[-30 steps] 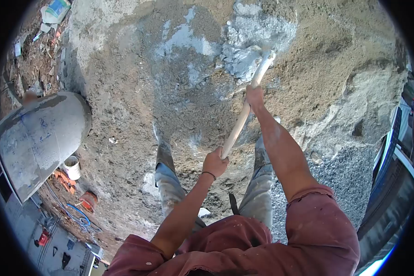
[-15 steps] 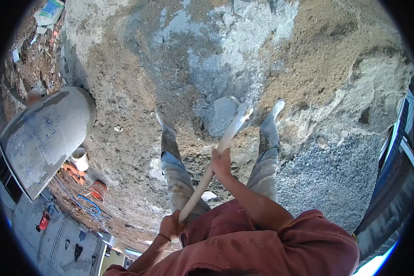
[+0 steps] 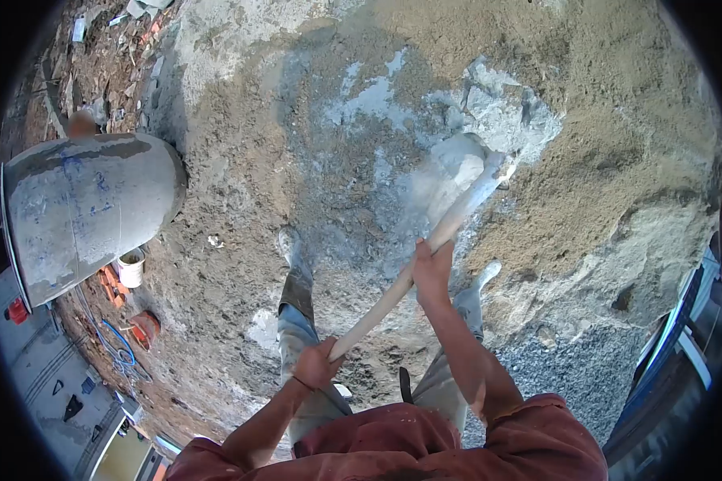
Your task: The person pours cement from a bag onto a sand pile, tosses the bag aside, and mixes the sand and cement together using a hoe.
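A long-handled hoe (image 3: 383, 307) slants across the middle, its wooden handle rising from lower left to upper right. Near the handle's lower end, my left hand (image 3: 317, 365) is wrapped round it, close to my left thigh. Farther up, my right hand (image 3: 433, 274) grips the shaft. The pale, dusty blade (image 3: 460, 164) meets a heap of light grey powder (image 3: 505, 112), and its edge is hard to make out. Around the powder lies brown sand (image 3: 602, 144), partly mixed with grey.
My boots (image 3: 290, 244) stand apart on rough ground. Grey gravel (image 3: 569, 373) lies to the right. On the left are a large concrete cylinder (image 3: 96, 212), a white bucket (image 3: 131, 268), an orange container (image 3: 144, 329) and a blue hose (image 3: 120, 349). Rubble (image 3: 112, 64) covers the far left.
Both hands and the hoe have moved forward, with the blade shifting up and right from near my feet to the powder heap. My view has shifted too.
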The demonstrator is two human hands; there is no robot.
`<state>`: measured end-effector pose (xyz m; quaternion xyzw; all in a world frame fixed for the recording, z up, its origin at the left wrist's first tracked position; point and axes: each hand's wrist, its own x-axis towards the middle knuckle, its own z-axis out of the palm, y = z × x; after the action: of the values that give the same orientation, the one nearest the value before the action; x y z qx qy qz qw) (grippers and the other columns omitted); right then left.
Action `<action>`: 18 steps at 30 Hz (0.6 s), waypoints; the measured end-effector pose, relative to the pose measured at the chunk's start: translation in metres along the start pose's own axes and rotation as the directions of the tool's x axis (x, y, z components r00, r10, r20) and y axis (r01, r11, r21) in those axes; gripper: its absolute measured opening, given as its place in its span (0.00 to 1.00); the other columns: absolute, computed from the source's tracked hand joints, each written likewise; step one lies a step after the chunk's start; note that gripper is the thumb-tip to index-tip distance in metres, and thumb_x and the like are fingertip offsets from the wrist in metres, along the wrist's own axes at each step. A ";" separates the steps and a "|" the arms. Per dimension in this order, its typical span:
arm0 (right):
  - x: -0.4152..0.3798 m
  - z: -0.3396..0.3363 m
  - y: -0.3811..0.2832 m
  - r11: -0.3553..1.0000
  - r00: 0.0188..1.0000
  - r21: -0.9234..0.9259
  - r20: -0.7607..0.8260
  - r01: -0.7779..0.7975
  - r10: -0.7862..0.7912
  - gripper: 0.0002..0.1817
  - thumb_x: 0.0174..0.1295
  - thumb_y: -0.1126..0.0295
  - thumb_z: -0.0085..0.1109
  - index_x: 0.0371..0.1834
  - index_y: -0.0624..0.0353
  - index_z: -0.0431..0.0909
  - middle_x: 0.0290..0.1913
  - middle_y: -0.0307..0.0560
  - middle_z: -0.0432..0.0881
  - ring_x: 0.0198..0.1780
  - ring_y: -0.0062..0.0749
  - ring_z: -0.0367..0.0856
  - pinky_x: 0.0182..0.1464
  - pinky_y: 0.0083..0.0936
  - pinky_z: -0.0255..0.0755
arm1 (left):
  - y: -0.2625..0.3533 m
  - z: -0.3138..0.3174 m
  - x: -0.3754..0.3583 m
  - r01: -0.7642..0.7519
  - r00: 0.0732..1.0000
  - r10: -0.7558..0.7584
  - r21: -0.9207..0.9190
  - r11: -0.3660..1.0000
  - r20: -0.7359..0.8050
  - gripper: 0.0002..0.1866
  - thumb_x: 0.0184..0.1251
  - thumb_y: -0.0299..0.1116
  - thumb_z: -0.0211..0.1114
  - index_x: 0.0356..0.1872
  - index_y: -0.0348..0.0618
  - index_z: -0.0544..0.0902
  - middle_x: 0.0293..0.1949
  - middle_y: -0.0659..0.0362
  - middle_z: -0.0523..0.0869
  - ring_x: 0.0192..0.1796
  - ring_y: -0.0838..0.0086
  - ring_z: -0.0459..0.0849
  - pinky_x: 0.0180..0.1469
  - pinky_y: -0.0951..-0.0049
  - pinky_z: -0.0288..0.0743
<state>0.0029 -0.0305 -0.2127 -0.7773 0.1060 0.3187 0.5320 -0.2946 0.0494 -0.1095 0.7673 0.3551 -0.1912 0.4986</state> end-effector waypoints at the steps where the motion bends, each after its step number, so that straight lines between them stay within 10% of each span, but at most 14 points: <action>1: 0.014 0.007 -0.085 0.994 0.996 0.082 0.049 -0.074 0.070 0.17 0.74 0.69 0.59 0.51 0.63 0.59 0.38 0.50 0.72 0.27 0.34 0.81 0.24 0.34 0.80 | 0.008 0.009 0.046 -0.036 0.999 0.034 -0.039 0.999 -0.029 0.13 0.64 0.37 0.74 0.42 0.44 0.80 0.27 0.44 0.86 0.32 0.43 0.87 0.32 0.48 0.78; 8: 0.224 0.053 -0.314 0.852 0.848 0.104 0.097 0.513 -0.522 0.30 0.68 0.81 0.58 0.69 0.74 0.54 0.46 0.62 0.76 0.31 0.38 0.83 0.31 0.35 0.84 | 0.175 -0.050 0.377 -0.439 0.875 0.354 -0.230 0.869 -0.330 0.13 0.68 0.34 0.72 0.45 0.37 0.80 0.30 0.40 0.86 0.33 0.46 0.87 0.38 0.53 0.78; 12: 0.332 0.103 -0.353 0.766 0.771 -0.132 -0.024 0.629 -0.637 0.17 0.70 0.77 0.56 0.58 0.74 0.67 0.39 0.59 0.82 0.33 0.40 0.88 0.30 0.34 0.84 | 0.242 -0.110 0.496 -0.543 0.807 0.438 -0.209 0.813 -0.396 0.19 0.65 0.41 0.75 0.42 0.34 0.80 0.31 0.45 0.87 0.32 0.54 0.88 0.40 0.56 0.79; 15: 0.430 0.098 -0.309 0.761 0.817 -0.301 0.254 0.575 -0.517 0.14 0.68 0.70 0.56 0.48 0.72 0.75 0.38 0.61 0.86 0.40 0.45 0.91 0.37 0.38 0.86 | 0.233 -0.090 0.544 -0.267 0.962 0.269 -0.415 0.870 -0.056 0.19 0.64 0.41 0.75 0.43 0.35 0.81 0.31 0.49 0.87 0.31 0.61 0.88 0.38 0.58 0.79; 18: 0.387 0.128 -0.227 0.519 0.887 -0.794 0.053 0.316 -0.459 0.17 0.64 0.65 0.55 0.46 0.71 0.82 0.47 0.69 0.88 0.49 0.58 0.90 0.55 0.42 0.83 | 0.177 0.006 0.528 -0.147 0.989 0.134 -0.643 0.752 -0.070 0.15 0.66 0.34 0.74 0.44 0.35 0.81 0.28 0.58 0.83 0.26 0.74 0.80 0.30 0.65 0.75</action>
<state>0.3678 0.2447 -0.3047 -0.9564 -0.1774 0.1406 0.1845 0.1923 0.1871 -0.3425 0.5751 0.3456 -0.0118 0.7414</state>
